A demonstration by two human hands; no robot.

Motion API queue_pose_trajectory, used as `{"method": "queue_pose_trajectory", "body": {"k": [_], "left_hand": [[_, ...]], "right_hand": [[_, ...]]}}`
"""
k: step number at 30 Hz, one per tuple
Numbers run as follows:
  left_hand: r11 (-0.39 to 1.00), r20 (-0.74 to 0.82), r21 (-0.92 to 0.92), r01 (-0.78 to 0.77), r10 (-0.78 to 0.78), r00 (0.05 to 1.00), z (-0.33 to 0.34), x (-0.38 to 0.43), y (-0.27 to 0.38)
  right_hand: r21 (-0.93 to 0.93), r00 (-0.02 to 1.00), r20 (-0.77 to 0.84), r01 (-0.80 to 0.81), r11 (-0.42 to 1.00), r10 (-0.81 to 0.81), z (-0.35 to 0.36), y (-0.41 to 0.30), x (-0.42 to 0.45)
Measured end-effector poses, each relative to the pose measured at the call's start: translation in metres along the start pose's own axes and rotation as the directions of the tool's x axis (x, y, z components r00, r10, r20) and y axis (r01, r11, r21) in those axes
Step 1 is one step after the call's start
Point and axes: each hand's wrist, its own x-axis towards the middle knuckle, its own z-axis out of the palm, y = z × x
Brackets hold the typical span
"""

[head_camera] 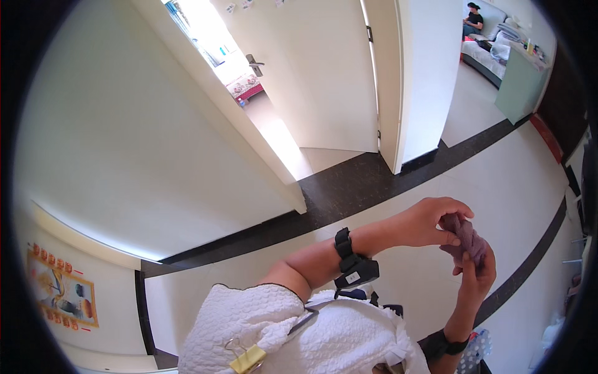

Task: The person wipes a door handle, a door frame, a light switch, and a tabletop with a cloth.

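Observation:
A crumpled mauve cloth (465, 236) is bunched between my two hands, held above the floor at the right of the view. My left hand (437, 222) grips its upper end, with the thumb on the near side and the fingers curled over the top. Around the lower end is my right hand (483, 266), its thumb pressed onto the fabric. Part of the cloth is hidden by the fingers. A black strap with a small box (357, 273) sits on my left forearm, and another black band (446, 343) on my right.
A partly open white door (317, 75) and a wall edge stand ahead. Pale floor tiles (406, 276) are bordered by dark stone strips (336, 187). At the far upper right, a person (473, 21) sits on a bed (486, 58) beside a pale green cabinet (521, 86).

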Motion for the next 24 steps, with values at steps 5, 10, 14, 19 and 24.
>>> {"method": "queue_pose_trajectory", "body": {"k": [5, 10, 14, 19, 24], "left_hand": [[0.974, 0.01, -0.137, 0.183, -0.183, 0.983, -0.049, 0.026, -0.04], [0.996, -0.067, -0.04, -0.074, 0.071, 0.995, -0.097, 0.07, -0.068], [0.985, -0.154, 0.042, -0.166, 0.171, 0.973, -0.134, 0.122, -0.089], [0.986, -0.253, 0.162, 0.033, 0.009, 0.967, -0.183, 0.193, -0.101], [0.958, -0.408, 0.177, 0.225, -0.136, 0.903, -0.23, 0.233, -0.11]], "right_hand": [[0.104, 0.995, 0.099, 0.007, 0.995, -0.017, 0.032, 0.016, 0.073], [0.161, 0.948, 0.314, -0.001, 0.987, -0.05, 0.057, 0.041, 0.161], [0.175, 0.864, 0.503, -0.113, 0.978, 0.01, 0.08, 0.054, 0.239], [0.107, 0.804, 0.592, -0.153, 0.983, 0.061, 0.097, 0.062, 0.343], [0.037, 0.658, 0.725, -0.331, 0.943, 0.203, 0.129, 0.058, 0.421]]}}
